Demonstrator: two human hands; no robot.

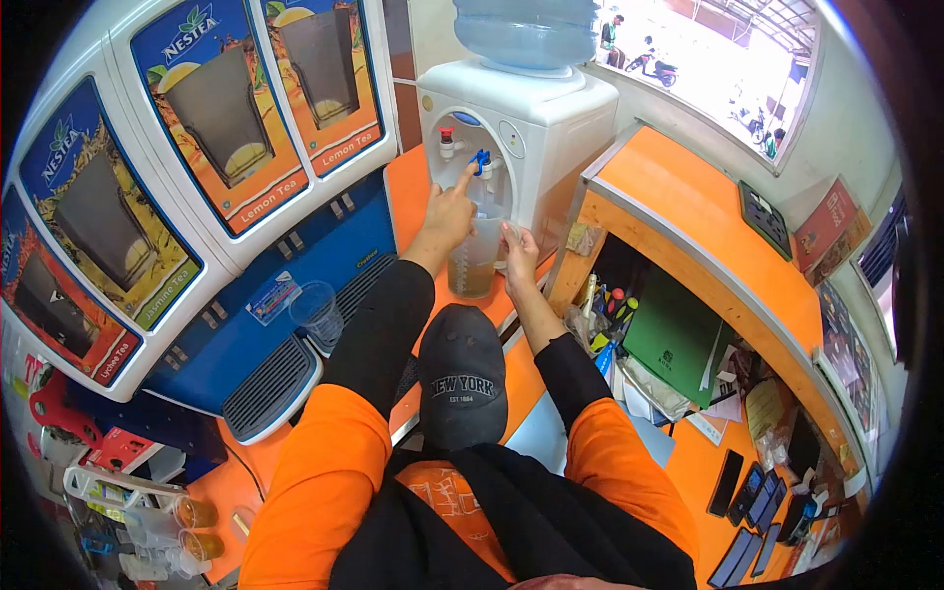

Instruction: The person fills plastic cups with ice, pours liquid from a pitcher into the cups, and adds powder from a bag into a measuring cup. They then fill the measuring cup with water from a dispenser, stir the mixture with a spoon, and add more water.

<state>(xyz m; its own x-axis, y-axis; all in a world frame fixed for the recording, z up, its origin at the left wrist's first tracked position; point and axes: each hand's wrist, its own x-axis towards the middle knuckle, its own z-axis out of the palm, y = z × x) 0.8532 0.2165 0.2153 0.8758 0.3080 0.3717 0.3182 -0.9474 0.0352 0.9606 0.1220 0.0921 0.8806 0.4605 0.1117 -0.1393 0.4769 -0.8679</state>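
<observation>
My left hand (447, 221) reaches up to the white water dispenser (565, 113), its index finger stretched out onto the blue tap (480, 157). The other fingers are bent and partly hidden. Below that tap stands a tall clear plastic pitcher (474, 273) with cloudy brownish liquid in its lower part. Closed at the pitcher's upper right side, my right hand (518, 258) grips it, apparently by the handle. A red tap (446, 140) sits left of the blue one, untouched. A large blue water bottle (526, 34) rests upside down on the dispenser.
Left of the dispenser is a Nestea drink machine (231, 246) with a clear plastic cup (317, 305) on its tray. To the right, an orange shelf unit (708, 187) holds a green folder (674, 329). Several phones (762, 497) lie at lower right. A dark cap brim (462, 364) juts into view.
</observation>
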